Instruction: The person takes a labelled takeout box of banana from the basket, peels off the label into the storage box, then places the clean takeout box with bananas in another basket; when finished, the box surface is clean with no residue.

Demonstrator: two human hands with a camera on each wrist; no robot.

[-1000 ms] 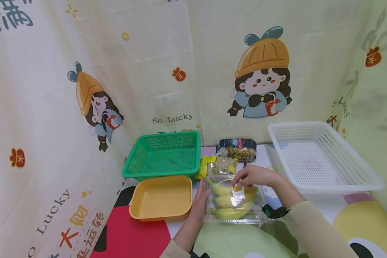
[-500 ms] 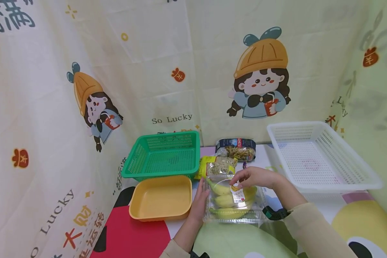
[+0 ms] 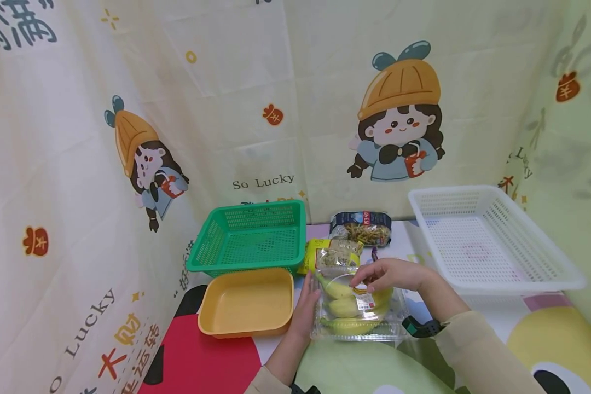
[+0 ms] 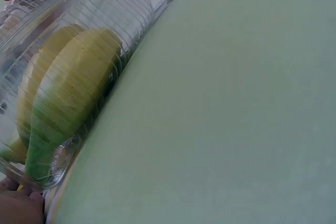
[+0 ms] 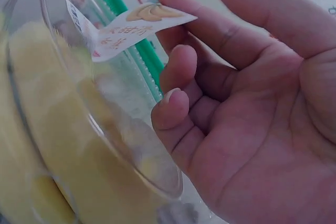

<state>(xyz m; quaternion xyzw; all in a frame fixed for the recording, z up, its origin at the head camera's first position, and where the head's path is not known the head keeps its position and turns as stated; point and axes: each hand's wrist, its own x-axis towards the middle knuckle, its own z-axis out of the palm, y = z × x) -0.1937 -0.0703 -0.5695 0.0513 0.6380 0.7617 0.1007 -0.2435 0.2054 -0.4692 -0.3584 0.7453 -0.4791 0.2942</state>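
Your clear box (image 3: pixel 397 316) sits on the table (image 3: pixel 345 364), its bananas (image 3: pixel 349 327) running lengthwise left to right, green ends toward your left hand (image 3: pixel 305 309), fingers straight along its side; your right hand (image 3: pixel 394 273) (thumb spread from loosely curled fingers) touches the label (image 5: pixel 123 34)

Clear plastic box (image 3: pixel 397 322), ribbed sides, closed, sits on desk (image 3: pixel 347 364). Bananas (image 3: pixel 352 326) inside, yellow, greenish stem ends toward head view's left, side by side. White banana-print label (image 5: pixel 118 36) on top, one end lifted, bent.
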